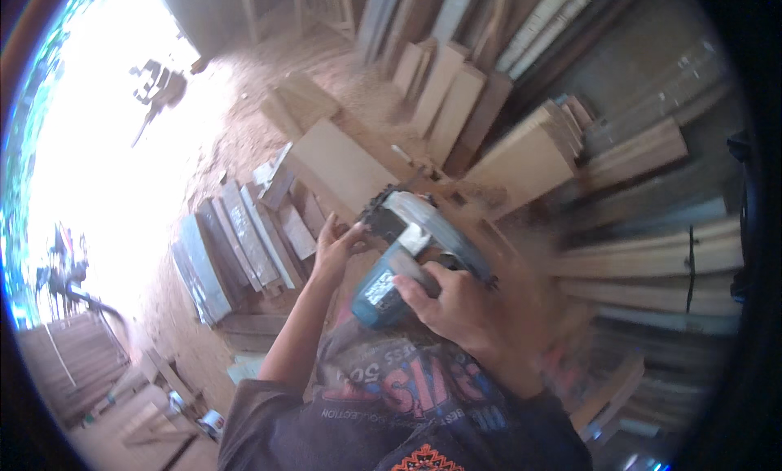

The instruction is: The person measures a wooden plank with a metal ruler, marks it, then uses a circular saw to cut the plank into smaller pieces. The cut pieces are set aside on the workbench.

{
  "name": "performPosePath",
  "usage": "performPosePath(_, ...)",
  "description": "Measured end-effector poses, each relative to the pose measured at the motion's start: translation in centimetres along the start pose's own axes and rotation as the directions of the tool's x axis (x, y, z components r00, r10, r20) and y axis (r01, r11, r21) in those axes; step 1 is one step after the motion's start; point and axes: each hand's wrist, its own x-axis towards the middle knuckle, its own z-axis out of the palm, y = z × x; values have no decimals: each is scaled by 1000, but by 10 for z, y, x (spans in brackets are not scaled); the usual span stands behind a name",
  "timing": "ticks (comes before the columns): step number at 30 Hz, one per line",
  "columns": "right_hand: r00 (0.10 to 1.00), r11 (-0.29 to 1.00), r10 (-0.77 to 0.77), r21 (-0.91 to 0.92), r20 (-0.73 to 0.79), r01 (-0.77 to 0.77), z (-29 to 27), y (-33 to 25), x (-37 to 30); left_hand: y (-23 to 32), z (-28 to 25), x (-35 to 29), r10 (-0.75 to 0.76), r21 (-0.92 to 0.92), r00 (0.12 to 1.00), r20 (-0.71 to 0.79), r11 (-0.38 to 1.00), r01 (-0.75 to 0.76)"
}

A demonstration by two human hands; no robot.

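The head view shows a teal power tool [376, 296] held in front of the person's dark printed shirt [358, 422]. The right hand [463, 306] is wrapped around its upper handle, thumb toward the tool's left side. The left hand [337, 245] is at the tool's dark front part, fingers partly bent; whether it grips or only touches there, I cannot tell. Just beyond the tool lies a wide pale board [338, 166]. A row of greyish boards [236, 239] lies on the sawdust-strewn floor [232, 133], near its glaring left edge. Long planks [643, 255] are stacked along the right.
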Motion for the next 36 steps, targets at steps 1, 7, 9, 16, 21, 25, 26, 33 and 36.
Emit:
performPosePath(1,1000,1000,-21,7,-14,22,1,0,1,2,1,-1,-31,-17,999,-15,999,30)
performPosePath(7,994,992,-101,67,-43,103,6,12,4,15,6,-3,36,48,998,46,998,-38)
performPosePath(9,995,989,-102,108,-22,104,4,15,3,19,10,-1,-1,114,997,-75,993,9)
performPosePath(16,981,968,-192,167,-6,190,0,14,11,36,20,-10,-35,126,999,24,992,32)
performPosePath(21,980,967,-200,159,2,197,3,9,17,43,21,-12,7,223,998,59,975,-20)
performPosePath(25,978,963,-202,169,-58,209,3,5,21,46,16,-4,15,234,997,76,972,-33)
performPosePath(26,977,963,-205,167,-66,213,4,5,22,48,15,-3,3,214,998,70,977,-18)
performPosePath(33,988,972,-156,173,-20,157,9,-3,32,59,17,3,-31,99,999,43,995,26)
performPosePath(36,985,976,-157,145,-66,165,9,-9,35,63,17,4,-38,110,999,13,993,36)
